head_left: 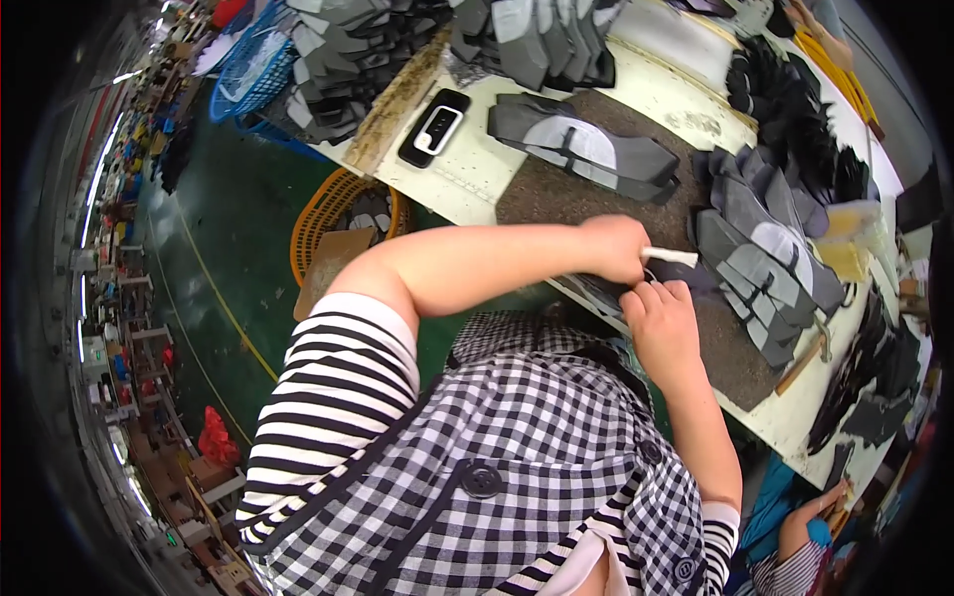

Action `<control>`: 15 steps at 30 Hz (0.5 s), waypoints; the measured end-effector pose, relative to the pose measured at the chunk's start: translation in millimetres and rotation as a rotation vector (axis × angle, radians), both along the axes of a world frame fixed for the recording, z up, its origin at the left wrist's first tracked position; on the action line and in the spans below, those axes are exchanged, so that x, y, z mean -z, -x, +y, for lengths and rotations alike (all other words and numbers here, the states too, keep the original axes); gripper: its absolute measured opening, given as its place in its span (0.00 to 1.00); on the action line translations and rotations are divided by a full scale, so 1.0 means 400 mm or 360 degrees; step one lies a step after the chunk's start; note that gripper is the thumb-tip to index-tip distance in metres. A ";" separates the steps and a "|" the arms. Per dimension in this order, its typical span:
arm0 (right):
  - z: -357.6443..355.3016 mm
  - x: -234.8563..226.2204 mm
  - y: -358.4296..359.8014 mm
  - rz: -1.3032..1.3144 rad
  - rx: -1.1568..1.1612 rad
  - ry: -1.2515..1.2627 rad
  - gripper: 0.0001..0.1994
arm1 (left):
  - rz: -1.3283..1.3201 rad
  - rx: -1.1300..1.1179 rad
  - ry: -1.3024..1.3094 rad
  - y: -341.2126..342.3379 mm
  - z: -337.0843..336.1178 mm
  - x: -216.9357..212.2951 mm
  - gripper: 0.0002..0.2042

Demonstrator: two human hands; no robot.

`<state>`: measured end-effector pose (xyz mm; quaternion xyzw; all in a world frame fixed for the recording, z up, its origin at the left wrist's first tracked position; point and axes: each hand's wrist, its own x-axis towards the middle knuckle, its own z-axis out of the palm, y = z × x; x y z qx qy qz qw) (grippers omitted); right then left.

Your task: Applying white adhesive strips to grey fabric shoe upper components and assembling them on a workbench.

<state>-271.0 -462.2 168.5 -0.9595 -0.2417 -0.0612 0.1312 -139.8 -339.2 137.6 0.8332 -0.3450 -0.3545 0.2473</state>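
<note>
My left hand (614,248) is closed at the front edge of the table, and a short white strip-like piece (672,256) sticks out to its right; its kind is unclear. Just below it, my right hand (661,318) has its fingers pinched together on a dark grey shoe upper (594,292), which my hands mostly hide. Beyond them a grey shoe upper (586,149) with a light panel and a black strap lies on the brown work mat (537,194). To the right is a fanned pile of similar grey uppers (765,248).
Stacks of grey shoe pieces (532,40) stand at the back. A black phone (434,129) with a white object on it lies at the left. A wooden-handled hammer (803,368) rests near the right edge. Below the table's left side is an orange basket (318,223). Another person's arm (800,521) shows lower right.
</note>
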 end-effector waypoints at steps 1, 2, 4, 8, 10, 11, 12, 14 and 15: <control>0.004 -0.010 -0.002 -0.0039 -0.0042 -0.0191 0.03 | -0.0160 -0.0105 -0.0076 -0.015 -0.003 -0.005 0.09; 0.017 -0.018 0.013 -0.0006 -0.0064 -0.0365 0.03 | -0.0320 -0.0203 -0.0148 -0.038 -0.008 -0.010 0.09; 0.060 -0.037 0.054 0.0133 -0.0293 -0.0367 0.07 | -0.0472 -0.0461 -0.0174 -0.142 0.019 0.030 0.09; 0.016 -0.086 0.077 0.0101 -0.0057 -0.0568 0.09 | -0.0667 -0.0172 -0.0190 -0.256 0.095 0.078 0.09; -0.047 -0.106 0.082 0.0183 0.0124 -0.0586 0.10 | -0.0549 -0.0113 -0.0114 -0.261 0.083 0.051 0.08; -0.089 -0.095 0.088 0.0369 0.0216 -0.0668 0.10 | -0.0496 0.0064 -0.0150 -0.262 0.077 0.026 0.07; -0.137 -0.075 0.092 0.0555 0.0305 -0.0748 0.11 | -0.0443 0.0237 -0.0185 -0.262 0.075 0.012 0.07; -0.237 0.038 0.120 0.1145 0.0836 -0.1227 0.12 | -0.0347 0.0388 -0.0190 -0.275 0.059 0.004 0.09; -0.294 0.116 0.141 0.1051 0.0901 -0.1021 0.13 | -0.0284 0.0453 -0.0252 -0.275 0.042 0.005 0.11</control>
